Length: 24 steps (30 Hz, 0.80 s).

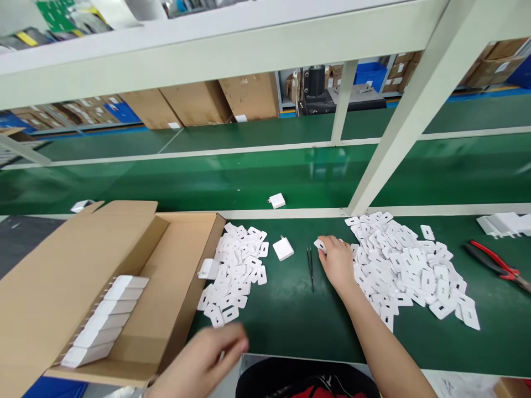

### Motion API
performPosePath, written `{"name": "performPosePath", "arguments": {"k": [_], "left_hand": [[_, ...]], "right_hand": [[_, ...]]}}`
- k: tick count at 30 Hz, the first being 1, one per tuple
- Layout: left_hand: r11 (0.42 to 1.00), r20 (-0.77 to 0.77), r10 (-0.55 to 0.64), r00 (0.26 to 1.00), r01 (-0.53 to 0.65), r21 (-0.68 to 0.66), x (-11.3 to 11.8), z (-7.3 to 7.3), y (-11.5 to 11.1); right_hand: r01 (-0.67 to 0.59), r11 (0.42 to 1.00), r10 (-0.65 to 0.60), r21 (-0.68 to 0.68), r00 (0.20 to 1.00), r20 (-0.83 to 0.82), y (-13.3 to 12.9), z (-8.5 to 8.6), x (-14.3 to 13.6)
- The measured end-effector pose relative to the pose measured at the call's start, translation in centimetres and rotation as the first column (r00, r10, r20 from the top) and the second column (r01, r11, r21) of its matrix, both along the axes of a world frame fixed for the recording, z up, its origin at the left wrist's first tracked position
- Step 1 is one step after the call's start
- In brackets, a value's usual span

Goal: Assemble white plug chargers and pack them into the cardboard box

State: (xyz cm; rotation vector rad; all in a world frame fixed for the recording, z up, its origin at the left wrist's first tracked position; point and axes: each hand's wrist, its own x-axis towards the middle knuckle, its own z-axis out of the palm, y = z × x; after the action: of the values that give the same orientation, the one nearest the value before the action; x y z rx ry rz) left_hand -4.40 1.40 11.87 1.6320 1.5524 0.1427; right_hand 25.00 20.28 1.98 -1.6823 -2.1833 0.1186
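I see right hand (337, 262) pinching white plate (319, 245); left hand (211, 354) half-curled, blurred, hold unclear. Charger row (108, 321) stands in box (166, 271); more chargers (283, 249) outside, loose plates (409, 271) piled.

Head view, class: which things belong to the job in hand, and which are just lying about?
Likely the job's: slotted white plate in the right hand, plate piles, white pronged plugs, open cardboard box, tweezers.

Apparently lying about: red-and-black pliers, cartons, blue bin.

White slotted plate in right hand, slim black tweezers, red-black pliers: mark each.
White slotted plate (319, 245), head view: exposed end.
Slim black tweezers (311, 271), head view: middle.
Red-black pliers (509, 272), head view: handle junction.
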Motion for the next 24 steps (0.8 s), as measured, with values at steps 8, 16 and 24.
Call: {"name": "performPosePath", "arguments": {"k": [8, 16, 24], "left_hand": [[0.792, -0.254, 0.342, 0.905, -0.132, 0.596, 9.8, -0.4, 25.9], [0.894, -0.090, 0.069, 0.994, -0.022, 0.447, 10.8, -4.2, 34.5], [0.927, 0.814, -0.052, 0.579, -0.274, 0.255, 9.6, -3.8, 24.7]], "right_hand": [[-0.048, 0.999, 0.048, -0.006, 0.999, 0.015, 0.3, 0.5, 0.1], [0.022, 1.000, -0.022, 0.013, 1.000, -0.003, 0.5, 0.7, 0.4], [0.188, 0.981, -0.176, 0.053, 0.968, -0.180, -0.6, 1.4, 0.6]]}}
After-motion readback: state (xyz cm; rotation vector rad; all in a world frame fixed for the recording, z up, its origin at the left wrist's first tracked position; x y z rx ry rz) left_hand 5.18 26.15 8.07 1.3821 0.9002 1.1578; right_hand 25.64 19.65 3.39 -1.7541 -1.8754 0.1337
